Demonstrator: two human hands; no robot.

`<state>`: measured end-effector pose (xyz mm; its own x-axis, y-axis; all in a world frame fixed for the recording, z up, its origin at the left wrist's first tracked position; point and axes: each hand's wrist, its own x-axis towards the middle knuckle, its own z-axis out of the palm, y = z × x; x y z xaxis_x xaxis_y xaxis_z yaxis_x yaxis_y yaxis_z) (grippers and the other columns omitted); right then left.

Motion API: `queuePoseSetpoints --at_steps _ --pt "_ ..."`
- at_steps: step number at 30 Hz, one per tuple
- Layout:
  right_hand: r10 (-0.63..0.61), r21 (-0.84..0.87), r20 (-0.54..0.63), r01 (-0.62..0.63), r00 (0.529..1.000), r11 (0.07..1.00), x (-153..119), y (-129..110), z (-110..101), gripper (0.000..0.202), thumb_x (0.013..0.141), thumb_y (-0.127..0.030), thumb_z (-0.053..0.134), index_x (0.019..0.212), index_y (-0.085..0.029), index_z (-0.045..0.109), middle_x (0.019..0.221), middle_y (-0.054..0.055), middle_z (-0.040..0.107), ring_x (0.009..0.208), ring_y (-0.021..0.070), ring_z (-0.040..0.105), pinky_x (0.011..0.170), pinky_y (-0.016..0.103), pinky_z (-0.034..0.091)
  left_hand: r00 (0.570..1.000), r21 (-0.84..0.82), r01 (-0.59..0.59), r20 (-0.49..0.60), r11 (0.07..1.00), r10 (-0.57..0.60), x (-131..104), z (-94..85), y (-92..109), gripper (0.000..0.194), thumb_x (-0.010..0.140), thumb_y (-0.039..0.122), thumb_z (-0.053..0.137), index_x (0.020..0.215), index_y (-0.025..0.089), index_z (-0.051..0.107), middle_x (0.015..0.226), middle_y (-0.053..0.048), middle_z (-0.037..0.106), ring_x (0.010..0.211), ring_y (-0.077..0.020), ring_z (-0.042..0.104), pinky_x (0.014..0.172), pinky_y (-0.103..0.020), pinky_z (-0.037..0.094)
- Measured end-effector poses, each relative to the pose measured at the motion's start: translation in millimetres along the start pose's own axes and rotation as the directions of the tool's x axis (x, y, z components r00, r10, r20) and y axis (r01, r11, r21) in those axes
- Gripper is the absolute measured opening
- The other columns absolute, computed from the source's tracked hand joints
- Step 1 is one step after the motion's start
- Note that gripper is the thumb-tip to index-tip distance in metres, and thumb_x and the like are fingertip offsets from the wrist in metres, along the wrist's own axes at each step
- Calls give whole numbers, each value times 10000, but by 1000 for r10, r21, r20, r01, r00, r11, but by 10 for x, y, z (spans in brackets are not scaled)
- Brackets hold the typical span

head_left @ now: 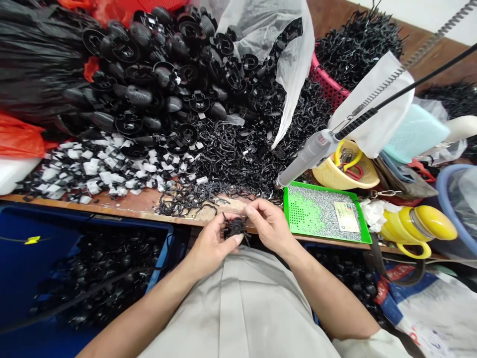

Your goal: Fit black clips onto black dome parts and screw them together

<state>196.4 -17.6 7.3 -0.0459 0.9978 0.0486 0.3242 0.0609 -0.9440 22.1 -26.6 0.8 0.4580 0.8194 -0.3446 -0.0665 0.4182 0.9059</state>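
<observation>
Close to my body at the table's front edge, my left hand (216,243) grips a small black plastic part (235,227) with thin arms sticking out. My right hand (270,223) is at the part's upper right side, thumb and forefinger pinched together; whatever is between those fingertips is too small to make out. Just beyond my hands lies a heap of thin black plastic pieces (238,154). To the right of my right hand is a green tray (290,219) of small metallic pieces, with an electric screwdriver (309,156) hanging over its back left corner.
Black rounded housings (141,94) are piled at the back left, before them small white-and-black pieces (93,169). A blue bin (18,278) of black parts stands below left. On the right are a yellow bowl (346,176) with pliers, a yellow mug (410,223) and a pink basket (328,84).
</observation>
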Motion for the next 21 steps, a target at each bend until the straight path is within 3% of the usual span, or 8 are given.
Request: queuePoseSetpoints --at_steps 3,6,9,13,15,17,21 --pt "103 120 83 -113 991 986 23 -4 27 277 914 -425 532 784 -184 571 676 -32 534 623 110 486 608 241 399 996 -50 79 50 996 -77 -6 -2 26 375 770 296 712 1090 198 541 973 -31 580 691 -117 563 541 -253 551" --pt "119 206 8 -118 993 971 2 -16 83 283 935 -439 489 816 -190 554 663 -39 520 594 105 482 580 234 396 1000 -94 18 -9 995 -19 21 -32 75 362 806 311 668 1129 207 540 1044 -47 595 748 -143 595 556 -265 551" --pt "40 123 -61 -32 997 992 -12 -69 63 257 947 -402 481 824 -192 567 689 -27 538 638 112 492 614 241 393 978 81 -160 -124 984 169 63 -91 131 331 824 274 649 1141 217 570 1149 -62 608 977 -200 602 713 -300 564" --pt "-37 14 46 36 998 999 -7 -178 -37 221 937 -360 519 818 -192 601 735 -5 581 696 129 526 656 260 410 944 376 -316 29 871 330 88 -150 175 307 825 182 647 1122 245 605 1145 -31 644 1112 -193 583 1015 -362 451" --pt "-144 8 12 144 990 990 -39 -202 -40 171 941 -320 515 865 -201 612 786 5 588 740 136 540 704 277 429 922 398 -363 26 842 385 84 -154 160 325 838 168 630 1147 261 585 1178 -28 637 1142 -191 579 1040 -370 434" --pt "-261 25 -24 261 965 965 -89 -194 -12 134 920 -310 550 989 -213 611 894 26 594 784 143 547 738 293 452 890 388 -399 -52 831 452 75 -145 120 404 845 168 625 1225 270 532 1253 -44 608 1202 -199 553 1061 -386 423" --pt "-405 -57 -5 404 914 913 -134 -161 29 457 823 -338 690 1240 -227 541 1138 91 563 997 201 555 851 358 487 855 380 -441 -96 813 509 46 -126 43 561 841 178 633 1352 271 422 1352 -84 555 1270 -224 514 1071 -414 420"
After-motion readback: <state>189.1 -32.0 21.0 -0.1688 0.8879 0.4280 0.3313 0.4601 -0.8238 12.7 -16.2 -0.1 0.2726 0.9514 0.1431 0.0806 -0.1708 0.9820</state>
